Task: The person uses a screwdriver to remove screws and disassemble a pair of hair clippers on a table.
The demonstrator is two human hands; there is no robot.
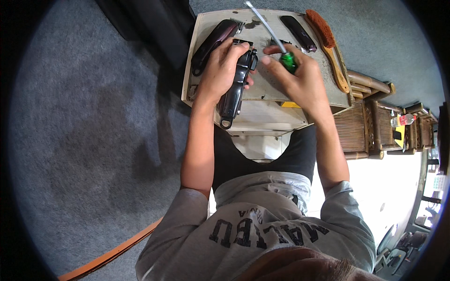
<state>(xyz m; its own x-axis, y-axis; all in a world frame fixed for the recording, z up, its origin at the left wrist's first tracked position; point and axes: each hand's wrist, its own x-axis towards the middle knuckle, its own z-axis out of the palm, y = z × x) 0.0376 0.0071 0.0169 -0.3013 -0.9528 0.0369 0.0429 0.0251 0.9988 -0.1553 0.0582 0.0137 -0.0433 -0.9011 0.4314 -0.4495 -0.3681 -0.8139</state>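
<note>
My left hand [219,70] is wrapped round a black hair clipper [236,84], its blade end pointing away from me and its hanging loop toward me. The left thumb presses near the blade end. In my right hand [302,79] a screwdriver [269,30] with a green handle is gripped, its metal shaft slanting up and left, clear of the clipper. The right thumb and fingertips come close to the clipper's side without touching it. A second, dark maroon clipper [215,43] lies on the small wooden table [262,105], left of my left hand.
A black elongated piece [298,33] lies at the table's far right, beside a wooden-handled brush [328,42] with orange-brown bristles. Something small and dark [277,42] sits partly hidden behind my right hand. Bamboo furniture [356,124] stands to the right, with a plastic bottle [402,120] on it.
</note>
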